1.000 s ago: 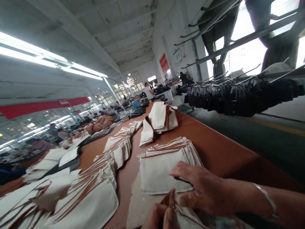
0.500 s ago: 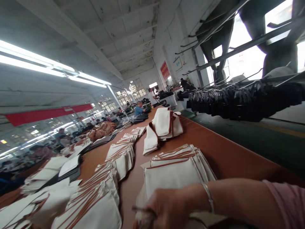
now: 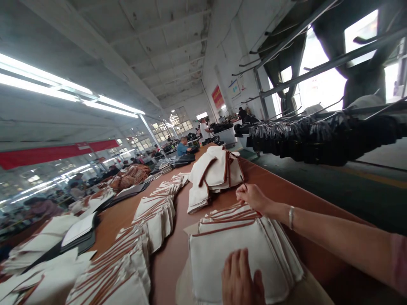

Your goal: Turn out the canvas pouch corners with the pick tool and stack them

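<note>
My left hand (image 3: 240, 277) lies flat, fingers stretched out, on the top piece of a stack of cream fabric panels with brown edging (image 3: 229, 250). Beyond that stack's far right corner is my right hand (image 3: 251, 198), a bracelet on its wrist. Its fingers are closed in a pinch, and a small dark tip sticks out above them; what it belongs to is hidden. Just past the right hand, a heap of folded cream pieces with brown trim (image 3: 219, 167) rests on the brown tabletop (image 3: 168, 258).
Overlapping rows of cream panels (image 3: 127, 250) run along the left. Further left are white and dark grey pieces (image 3: 81, 231) and a brown bundle (image 3: 132, 176). A rack of hanging black items (image 3: 318, 142) stands right of the table. A person in blue (image 3: 182, 147) sits far ahead.
My right hand has moved from the near bottom edge up and away to the stack's far corner. My left hand has come into view on the stack. The folded heap's top piece lies differently.
</note>
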`<move>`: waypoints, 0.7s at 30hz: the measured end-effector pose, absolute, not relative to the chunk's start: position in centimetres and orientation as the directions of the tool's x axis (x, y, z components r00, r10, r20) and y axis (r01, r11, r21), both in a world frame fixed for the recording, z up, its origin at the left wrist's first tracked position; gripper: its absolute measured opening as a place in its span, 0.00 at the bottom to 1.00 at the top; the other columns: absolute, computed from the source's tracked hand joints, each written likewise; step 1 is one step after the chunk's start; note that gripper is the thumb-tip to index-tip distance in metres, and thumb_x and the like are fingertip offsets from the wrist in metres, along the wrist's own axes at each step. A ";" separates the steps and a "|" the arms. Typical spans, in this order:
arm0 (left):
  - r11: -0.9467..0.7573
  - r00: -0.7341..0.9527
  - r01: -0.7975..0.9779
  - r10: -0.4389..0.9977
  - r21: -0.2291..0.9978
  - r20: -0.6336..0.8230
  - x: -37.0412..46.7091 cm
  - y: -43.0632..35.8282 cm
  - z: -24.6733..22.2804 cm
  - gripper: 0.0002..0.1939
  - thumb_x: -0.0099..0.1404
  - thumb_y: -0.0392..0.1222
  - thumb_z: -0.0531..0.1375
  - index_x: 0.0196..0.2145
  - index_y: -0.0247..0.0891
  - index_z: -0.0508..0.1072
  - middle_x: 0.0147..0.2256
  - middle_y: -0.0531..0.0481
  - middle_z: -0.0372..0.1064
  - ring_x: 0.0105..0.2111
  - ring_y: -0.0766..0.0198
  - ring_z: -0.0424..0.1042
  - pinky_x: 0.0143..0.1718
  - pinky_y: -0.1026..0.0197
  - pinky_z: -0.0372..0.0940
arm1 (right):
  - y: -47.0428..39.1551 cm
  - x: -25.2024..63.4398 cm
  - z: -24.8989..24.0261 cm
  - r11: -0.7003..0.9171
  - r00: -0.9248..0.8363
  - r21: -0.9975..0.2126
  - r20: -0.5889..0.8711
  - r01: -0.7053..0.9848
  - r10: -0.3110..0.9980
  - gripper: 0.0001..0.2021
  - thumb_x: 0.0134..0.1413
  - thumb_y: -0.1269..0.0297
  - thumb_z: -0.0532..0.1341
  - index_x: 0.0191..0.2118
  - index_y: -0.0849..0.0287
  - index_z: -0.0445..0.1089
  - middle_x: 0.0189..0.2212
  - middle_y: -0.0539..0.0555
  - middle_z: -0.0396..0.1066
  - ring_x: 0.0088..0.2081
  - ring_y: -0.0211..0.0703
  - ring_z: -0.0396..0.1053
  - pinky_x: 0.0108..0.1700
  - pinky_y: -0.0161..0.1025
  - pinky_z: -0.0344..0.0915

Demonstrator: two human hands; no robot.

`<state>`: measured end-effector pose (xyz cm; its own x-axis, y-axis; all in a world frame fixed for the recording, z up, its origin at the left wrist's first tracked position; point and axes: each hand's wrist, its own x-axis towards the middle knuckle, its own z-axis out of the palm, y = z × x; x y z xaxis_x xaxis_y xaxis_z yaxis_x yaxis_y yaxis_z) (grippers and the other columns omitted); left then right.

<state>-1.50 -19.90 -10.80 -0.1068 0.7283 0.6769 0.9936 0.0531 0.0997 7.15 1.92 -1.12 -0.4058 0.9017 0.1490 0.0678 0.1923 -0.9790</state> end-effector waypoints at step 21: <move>0.100 -0.127 0.987 0.963 0.124 0.237 0.2 -8.1 -5.1 0.23 0.53 0.45 0.73 0.45 0.42 0.74 0.46 0.47 0.73 0.49 0.48 0.68 0.51 0.50 0.57 | -2.7 15.5 -5.8 0.085 -0.308 -0.987 0.123 -0.136 0.943 0.15 0.56 0.51 0.57 0.39 0.59 0.67 0.30 0.52 0.72 0.26 0.39 0.70 0.15 0.28 0.56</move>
<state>0.23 -8.06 -5.14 -0.1274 0.9632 0.2365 0.9873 0.1003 0.1235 15.49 -2.67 -5.77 -0.3077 0.9435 0.1233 -0.1360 0.0847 -0.9871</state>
